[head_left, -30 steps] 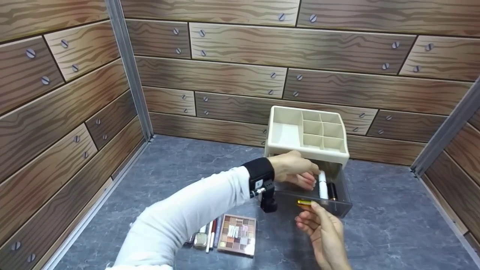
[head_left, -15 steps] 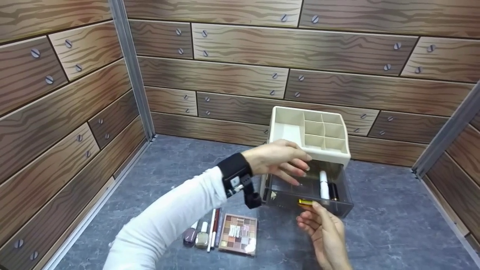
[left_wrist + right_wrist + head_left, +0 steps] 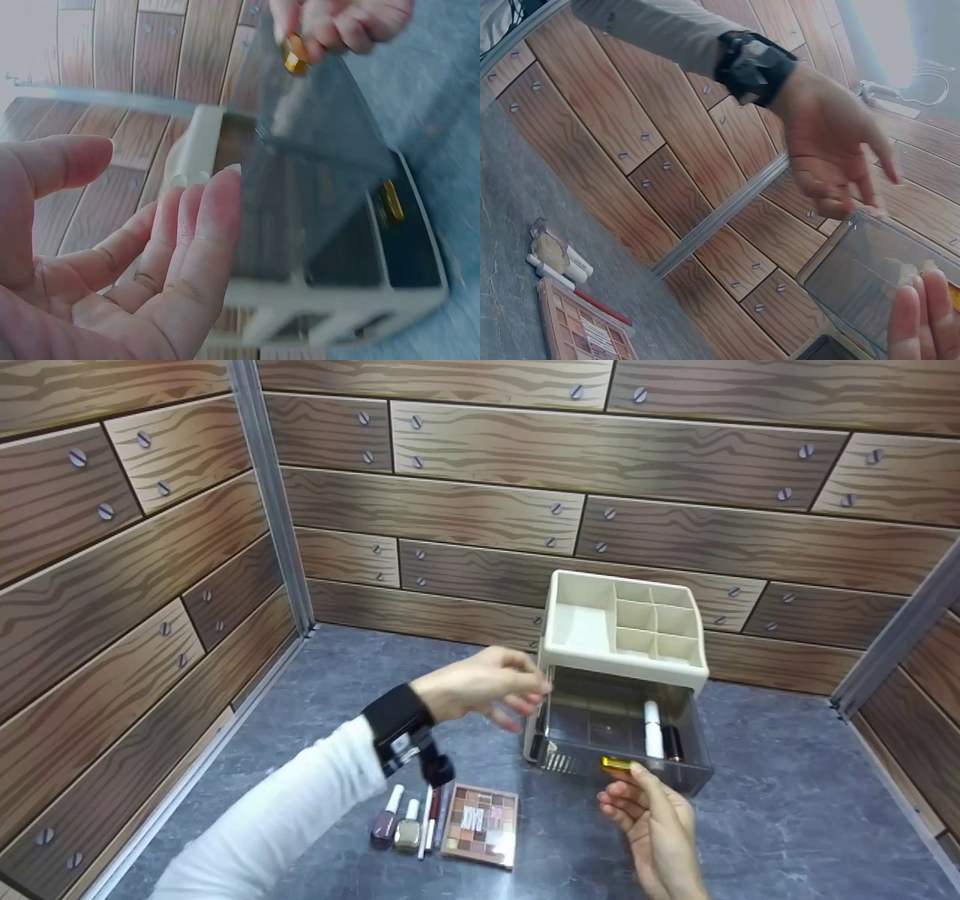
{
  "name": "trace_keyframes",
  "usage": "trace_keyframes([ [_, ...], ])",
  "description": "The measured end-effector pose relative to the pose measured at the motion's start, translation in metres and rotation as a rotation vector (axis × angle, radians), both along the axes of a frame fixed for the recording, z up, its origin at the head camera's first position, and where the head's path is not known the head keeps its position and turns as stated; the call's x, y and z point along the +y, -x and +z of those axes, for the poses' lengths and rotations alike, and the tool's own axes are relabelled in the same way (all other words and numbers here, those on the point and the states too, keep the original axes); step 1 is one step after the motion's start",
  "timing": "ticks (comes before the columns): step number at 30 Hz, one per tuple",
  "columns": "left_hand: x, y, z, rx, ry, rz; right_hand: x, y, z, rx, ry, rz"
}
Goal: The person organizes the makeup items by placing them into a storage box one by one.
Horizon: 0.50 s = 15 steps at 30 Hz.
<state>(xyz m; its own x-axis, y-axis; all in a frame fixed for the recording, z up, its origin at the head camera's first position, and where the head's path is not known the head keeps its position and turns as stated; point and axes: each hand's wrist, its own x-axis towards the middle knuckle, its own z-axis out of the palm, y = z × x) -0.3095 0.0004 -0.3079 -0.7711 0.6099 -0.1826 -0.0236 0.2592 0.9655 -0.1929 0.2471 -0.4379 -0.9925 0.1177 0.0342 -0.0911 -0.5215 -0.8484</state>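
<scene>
A cream makeup organizer (image 3: 626, 656) has its upper, smoky clear drawer (image 3: 592, 761) pulled out. My right hand (image 3: 660, 825) pinches that drawer's gold handle (image 3: 616, 764) between thumb and fingers; the left wrist view shows the handle (image 3: 296, 58) too. Inside the drawer, at its right side, lie a white tube (image 3: 652, 731) and a black tube (image 3: 673, 744). My left hand (image 3: 491, 686) is in the air just left of the drawer, fingers relaxed. The left wrist view shows nothing in its palm (image 3: 112, 307).
An eyeshadow palette (image 3: 480, 825) lies on the grey marbled table, left of the organizer. Beside it are slim pencils (image 3: 431, 821), a purple nail polish bottle (image 3: 384, 826) and an olive one (image 3: 409, 832). The organizer's top tray has several compartments. Wood-patterned walls (image 3: 480, 502) enclose the table.
My left hand has come up out of the drawer and moved left, baring the drawer's inside. My right hand keeps its hold on the handle, and the drawer stays out.
</scene>
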Motion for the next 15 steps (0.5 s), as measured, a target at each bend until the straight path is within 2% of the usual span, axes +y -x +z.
trace_keyframes([
  [4,-0.024,-0.003,-0.012,0.004,0.027,0.036,-0.001,0.001,0.0,-0.024,-0.014,-0.01],
  [10,-0.046,-0.007,-0.026,0.021,0.057,0.086,-0.001,0.001,0.001,-0.058,-0.017,-0.014],
  [15,-0.064,-0.007,-0.046,0.064,0.122,0.141,-0.001,0.001,0.001,-0.037,-0.01,-0.008],
])
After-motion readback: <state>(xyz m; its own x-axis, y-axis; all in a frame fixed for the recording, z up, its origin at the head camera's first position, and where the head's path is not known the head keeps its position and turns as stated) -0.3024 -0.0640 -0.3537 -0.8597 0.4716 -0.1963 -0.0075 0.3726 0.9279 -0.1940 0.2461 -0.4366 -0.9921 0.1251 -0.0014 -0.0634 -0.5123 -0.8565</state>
